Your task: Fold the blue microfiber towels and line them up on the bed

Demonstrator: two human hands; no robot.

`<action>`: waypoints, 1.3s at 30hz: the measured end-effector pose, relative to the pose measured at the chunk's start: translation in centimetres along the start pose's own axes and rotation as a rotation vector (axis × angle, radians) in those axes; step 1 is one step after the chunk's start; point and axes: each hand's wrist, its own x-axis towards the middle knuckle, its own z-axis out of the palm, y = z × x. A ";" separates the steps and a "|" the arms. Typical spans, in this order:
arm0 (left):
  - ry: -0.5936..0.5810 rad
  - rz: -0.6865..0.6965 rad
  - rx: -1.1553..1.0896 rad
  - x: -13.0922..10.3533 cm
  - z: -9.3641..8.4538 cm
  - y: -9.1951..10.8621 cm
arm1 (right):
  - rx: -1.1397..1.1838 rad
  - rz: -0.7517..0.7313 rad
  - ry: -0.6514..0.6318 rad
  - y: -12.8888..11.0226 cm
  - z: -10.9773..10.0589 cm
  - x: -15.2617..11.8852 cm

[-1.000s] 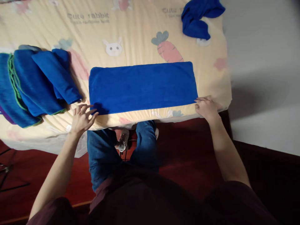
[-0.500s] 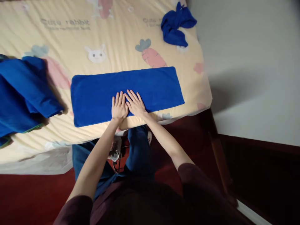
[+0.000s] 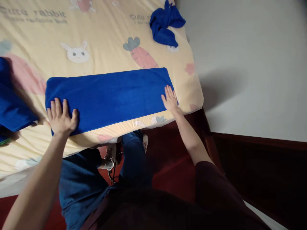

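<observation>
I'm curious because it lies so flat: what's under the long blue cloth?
The yellow printed sheet shows around the long blue cloth; whatever lies beneath is covered. On top, the left hand and right hand rest near opposite ends.

Plain royal blue on printed yellow
The folded cloth [image 3: 110, 99] is unpatterned royal blue, like the crumpled cloth [image 3: 158, 27]; the blue fabric at left [image 3: 13, 107] has green edging [image 3: 5, 141]. The pale yellow bedsheet [image 3: 105, 52] carries coral-pink carrots [image 3: 144, 57] with grey-green tops [image 3: 131, 44], a white rabbit face [image 3: 78, 55] and grey "Cute rabbit" lettering [image 3: 48, 14]. The jeans [image 3: 79, 188] are blue, the shirt [image 3: 211, 179] dark maroon, the floor [image 3: 175, 175] deep red, the wall [image 3: 251, 48] pale grey.
</observation>
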 end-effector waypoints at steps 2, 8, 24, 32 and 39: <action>-0.001 -0.035 -0.005 0.1 -0.6 -1.1 | -0.056 0.047 0.041 2.1 0.0 -0.1; -0.042 -0.105 0.113 0.3 -0.5 2.3 | -0.095 0.028 0.187 2.7 1.1 -0.8; -0.224 0.493 -0.015 9.2 14.4 13.9 | 0.000 -0.262 0.130 -12.3 6.1 -5.4; -0.169 0.162 0.093 12.7 2.9 -1.3 | 0.002 -0.259 0.140 -11.9 6.1 -5.4; -0.201 0.032 0.110 13.8 -1.7 -6.9 | 0.000 -0.271 0.166 -11.9 6.4 -5.4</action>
